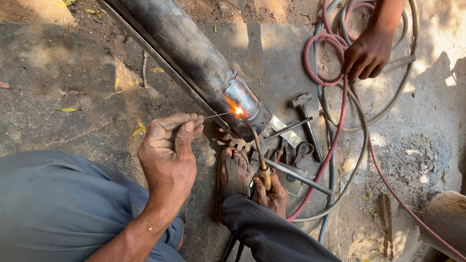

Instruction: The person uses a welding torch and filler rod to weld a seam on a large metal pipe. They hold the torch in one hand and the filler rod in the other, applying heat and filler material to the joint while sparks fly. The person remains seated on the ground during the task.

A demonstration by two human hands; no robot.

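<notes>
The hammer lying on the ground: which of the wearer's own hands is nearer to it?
Right. The right hand, gripping the torch, sits just below the hammer; the left hand, holding the filler rod, is across the pipe.

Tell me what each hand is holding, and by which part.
Left hand pinches a thin filler rod at its near end. Right hand grips the torch by its brass handle end, flame at the pipe.

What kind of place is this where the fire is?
Probably an outdoor welding or repair spot on bare ground. A torch flame heats a big metal pipe, a hammer lies on the dirt, and hoses coil nearby.
</notes>
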